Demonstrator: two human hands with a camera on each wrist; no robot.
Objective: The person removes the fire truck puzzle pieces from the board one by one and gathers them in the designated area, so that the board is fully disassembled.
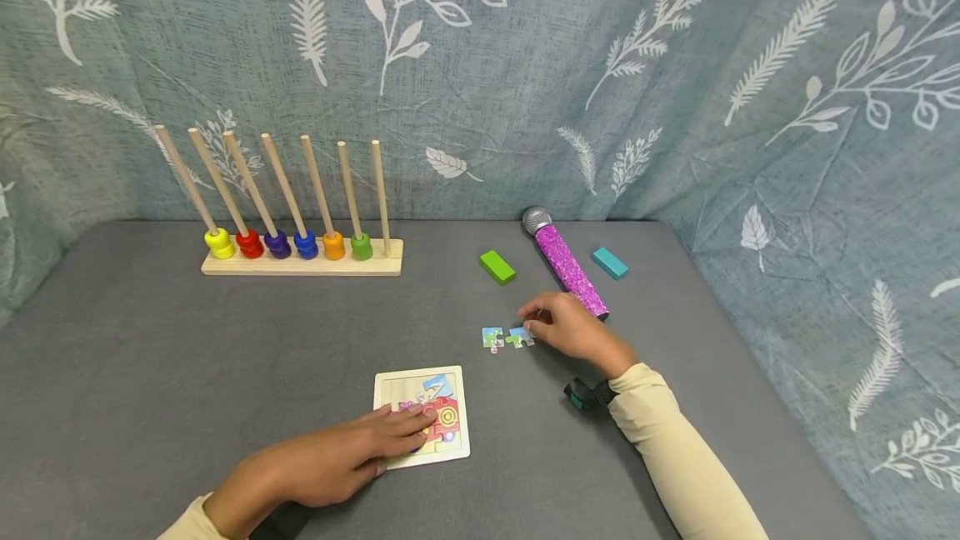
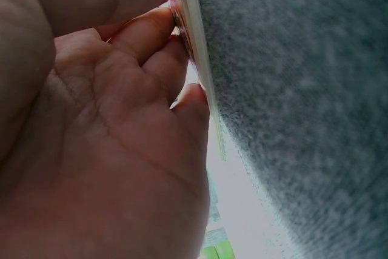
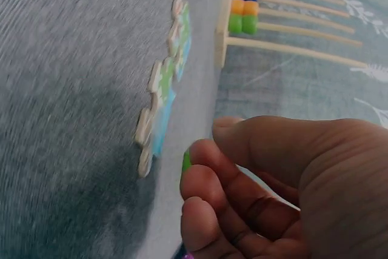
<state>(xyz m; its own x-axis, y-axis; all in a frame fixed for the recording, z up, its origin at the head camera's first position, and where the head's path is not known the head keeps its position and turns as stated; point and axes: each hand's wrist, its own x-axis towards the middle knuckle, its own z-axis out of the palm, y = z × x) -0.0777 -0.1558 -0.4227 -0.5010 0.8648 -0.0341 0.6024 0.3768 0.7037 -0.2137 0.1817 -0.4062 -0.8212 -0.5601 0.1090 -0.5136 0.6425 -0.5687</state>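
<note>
My left hand (image 1: 348,452) rests on a square wooden jigsaw board (image 1: 466,419) with a pale frame, fingers laid over its picture. In the left wrist view the board (image 2: 197,37) shows edge-on against the fingertips. Fitted pieces show red, yellow and blue, and part of the board's base is bare. My right hand (image 1: 573,327) hovers beside two loose jigsaw pieces, its fingers loosely bent and nothing between them. The nearer piece (image 1: 519,338) is blue and green; the other piece (image 1: 492,337) lies just left of it. Both pieces (image 3: 160,110) lie flat on the table in the right wrist view.
A wooden peg rack (image 1: 300,268) with coloured beads stands at the back left. Behind my right hand lie a sparkly pink microphone (image 1: 566,261), a green block (image 1: 497,267) and a teal block (image 1: 610,262). A leaf-patterned cloth (image 1: 480,107) hangs behind the grey table (image 1: 225,357).
</note>
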